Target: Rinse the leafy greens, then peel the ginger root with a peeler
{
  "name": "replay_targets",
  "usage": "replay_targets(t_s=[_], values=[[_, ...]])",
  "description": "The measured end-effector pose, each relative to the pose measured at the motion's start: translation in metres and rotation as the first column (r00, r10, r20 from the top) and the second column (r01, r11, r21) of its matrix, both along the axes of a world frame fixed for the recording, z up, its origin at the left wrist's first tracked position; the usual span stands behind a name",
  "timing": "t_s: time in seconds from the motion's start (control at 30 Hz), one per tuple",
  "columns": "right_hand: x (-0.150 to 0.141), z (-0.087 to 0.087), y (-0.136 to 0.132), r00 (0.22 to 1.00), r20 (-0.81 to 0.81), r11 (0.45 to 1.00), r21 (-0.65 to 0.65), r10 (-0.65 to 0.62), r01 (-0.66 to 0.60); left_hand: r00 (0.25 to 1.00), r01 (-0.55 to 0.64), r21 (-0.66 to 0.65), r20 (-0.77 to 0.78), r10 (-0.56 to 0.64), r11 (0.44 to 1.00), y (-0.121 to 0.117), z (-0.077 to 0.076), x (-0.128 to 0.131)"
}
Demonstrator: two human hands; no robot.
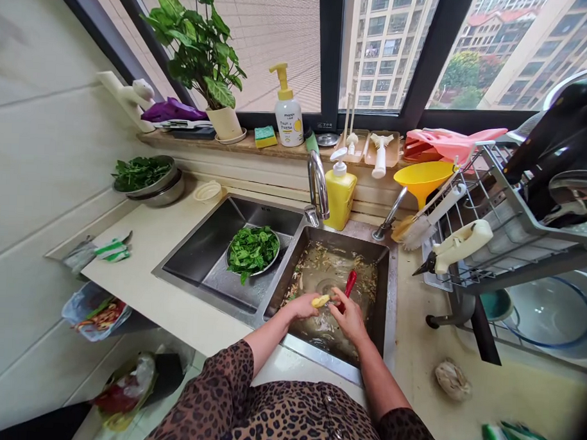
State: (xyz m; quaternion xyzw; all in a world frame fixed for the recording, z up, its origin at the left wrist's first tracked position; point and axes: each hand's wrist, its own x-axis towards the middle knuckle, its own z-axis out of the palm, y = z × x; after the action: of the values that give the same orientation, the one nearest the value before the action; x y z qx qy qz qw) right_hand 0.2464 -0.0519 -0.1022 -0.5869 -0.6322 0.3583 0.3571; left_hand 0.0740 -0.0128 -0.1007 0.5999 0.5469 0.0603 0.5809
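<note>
Over the right sink basin (381,300), my left hand (304,306) is closed on a small pale-yellow piece (320,301) that looks like peeled ginger. My right hand (350,319) grips a tool with a red handle (351,283), which points up and away from me. Its working end is hidden by my fingers, so I cannot tell whether it is a peeler or a small knife. The fingertips of my right hand are close to the yellow piece. Below both hands lies cloudy water (321,263) with brownish scraps floating along the basin's edges.
Leafy greens (254,249) fill a bowl in the left basin (196,242). A faucet (318,182) and yellow soap bottle (340,199) stand behind the sinks. At right are a dish rack (506,182) and a yellow funnel (424,179); more greens (143,173) sit far left.
</note>
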Motion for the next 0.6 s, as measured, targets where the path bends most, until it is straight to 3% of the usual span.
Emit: replay_targets(t_s=[0.27, 0.5, 0.6], values=[[-0.005, 0.007, -0.002, 0.979, 0.165, 0.993, -0.040, 0.115, -0.110, 0.989, 0.134, 0.171, -0.080, -0.122, 0.976, -0.009, 0.007, 0.011], [0.000, 0.006, 0.001, 0.989, 0.121, 0.991, -0.107, 0.090, -0.077, 0.977, 0.204, 0.207, -0.111, -0.184, 0.957, -0.008, 0.007, 0.009], [-0.001, 0.006, 0.001, 0.987, 0.116, 0.992, -0.078, 0.108, -0.100, 0.977, 0.200, 0.204, -0.110, -0.181, 0.958, -0.008, 0.006, 0.007]])
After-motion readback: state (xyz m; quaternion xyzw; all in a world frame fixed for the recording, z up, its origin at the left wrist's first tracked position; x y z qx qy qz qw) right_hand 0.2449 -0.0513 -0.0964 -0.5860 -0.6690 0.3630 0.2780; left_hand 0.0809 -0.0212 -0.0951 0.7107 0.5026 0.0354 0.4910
